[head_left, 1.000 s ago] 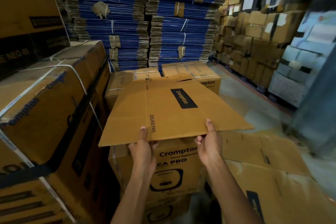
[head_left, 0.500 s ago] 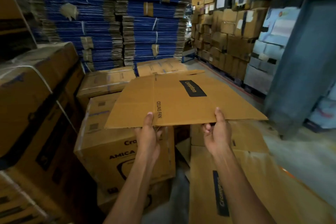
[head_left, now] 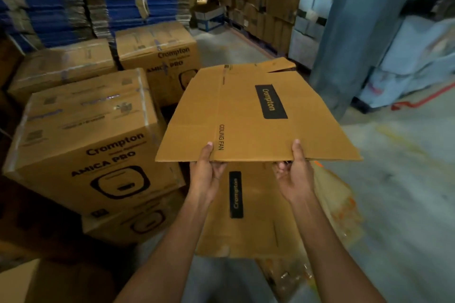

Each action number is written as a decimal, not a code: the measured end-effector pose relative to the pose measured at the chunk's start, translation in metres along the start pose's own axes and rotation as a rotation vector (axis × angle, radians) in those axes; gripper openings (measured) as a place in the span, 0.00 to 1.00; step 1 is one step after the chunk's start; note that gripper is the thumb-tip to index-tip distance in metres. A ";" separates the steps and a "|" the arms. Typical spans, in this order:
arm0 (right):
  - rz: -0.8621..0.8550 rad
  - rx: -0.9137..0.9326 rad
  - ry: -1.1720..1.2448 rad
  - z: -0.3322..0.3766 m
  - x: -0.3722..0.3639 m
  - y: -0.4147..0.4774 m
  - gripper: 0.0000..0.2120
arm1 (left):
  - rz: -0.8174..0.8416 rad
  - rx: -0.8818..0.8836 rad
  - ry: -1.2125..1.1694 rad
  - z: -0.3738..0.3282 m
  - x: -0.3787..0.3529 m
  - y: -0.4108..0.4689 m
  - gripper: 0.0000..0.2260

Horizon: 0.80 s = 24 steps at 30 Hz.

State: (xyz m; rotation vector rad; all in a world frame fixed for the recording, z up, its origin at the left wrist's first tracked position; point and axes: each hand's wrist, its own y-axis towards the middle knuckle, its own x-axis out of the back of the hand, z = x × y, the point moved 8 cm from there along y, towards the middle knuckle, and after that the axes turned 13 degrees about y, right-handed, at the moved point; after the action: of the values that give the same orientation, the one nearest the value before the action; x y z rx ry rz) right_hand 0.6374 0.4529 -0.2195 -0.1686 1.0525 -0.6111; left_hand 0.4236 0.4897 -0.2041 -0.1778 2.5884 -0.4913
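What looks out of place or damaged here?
The held carton has its far flap lifted and split from the sheet. Other flat cartons lie loose and askew on the floor.

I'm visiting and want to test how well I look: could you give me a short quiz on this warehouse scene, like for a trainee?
1. True or false: only one hand holds the flattened carton.
2. Which words are printed on the carton beside the left hand? A) CEILING FAN B) TABLE LAMP C) WATER PUMP
3. Fill in: the sealed box left of the carton reads AMICA ___.
Key: 1 false, the left hand and right hand both grip its near edge. 2 A. 3 PRO.
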 end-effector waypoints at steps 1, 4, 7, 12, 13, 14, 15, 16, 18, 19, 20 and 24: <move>-0.028 -0.008 -0.013 -0.001 0.016 0.006 0.15 | -0.009 0.030 0.008 0.018 0.000 0.004 0.18; -0.115 -0.035 -0.050 -0.010 0.067 0.021 0.18 | -0.040 0.121 0.029 0.069 0.012 0.015 0.19; -0.175 -0.063 -0.072 -0.029 0.112 0.034 0.18 | -0.087 0.222 0.055 0.117 0.034 0.025 0.19; -0.335 -0.135 -0.106 -0.064 0.192 0.047 0.11 | -0.180 0.421 0.086 0.198 0.078 0.032 0.19; -0.375 -0.147 -0.105 -0.069 0.209 0.049 0.11 | -0.195 0.466 0.092 0.214 0.084 0.030 0.20; -0.418 -0.158 -0.116 -0.072 0.225 0.051 0.11 | -0.212 0.515 0.101 0.228 0.089 0.028 0.20; -0.464 -0.167 -0.136 -0.075 0.241 0.054 0.12 | -0.233 0.567 0.108 0.241 0.093 0.025 0.19; -0.503 -0.185 -0.164 -0.077 0.254 0.056 0.13 | -0.256 0.609 0.102 0.252 0.097 0.022 0.18; -0.563 -0.227 -0.211 -0.083 0.277 0.058 0.14 | -0.306 0.659 0.060 0.271 0.105 0.020 0.19; -0.590 -0.249 -0.220 -0.086 0.287 0.058 0.14 | -0.331 0.670 0.030 0.278 0.109 0.020 0.20; -0.614 -0.271 -0.218 -0.090 0.296 0.057 0.13 | -0.356 0.681 0.011 0.285 0.113 0.021 0.21; -0.665 -0.368 -0.148 -0.106 0.315 0.053 0.04 | -0.409 0.744 0.009 0.303 0.123 0.018 0.20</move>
State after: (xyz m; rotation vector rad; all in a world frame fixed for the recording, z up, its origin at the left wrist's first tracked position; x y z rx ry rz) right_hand 0.6774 0.3408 -0.5339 -0.8978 0.9496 -0.9767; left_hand 0.4659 0.3862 -0.5120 -0.4387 2.1929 -1.5482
